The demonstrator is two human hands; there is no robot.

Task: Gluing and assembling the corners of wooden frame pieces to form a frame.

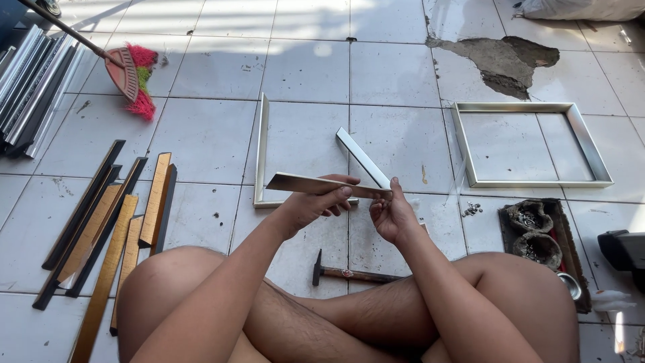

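I sit cross-legged on a white tiled floor. My left hand (316, 202) grips a short silver frame strip (302, 183) and holds it level in front of me. My right hand (391, 214) pinches the strip's right end with fingertips. Below and beyond the hands, an L-shaped silver frame corner (262, 151) lies on the tiles, with another silver strip (359, 156) lying slanted beside it. A hammer (346, 273) with a wooden handle rests on the floor between my knees.
A finished silver rectangular frame (531, 144) lies at right. Several gold and black moulding strips (114, 228) lie at left, more silver mouldings (30, 87) at far left, beside a red broom (131, 77). A tray with bowls of small fasteners (537, 235) sits by my right knee. Broken tile patch (504, 64) at back.
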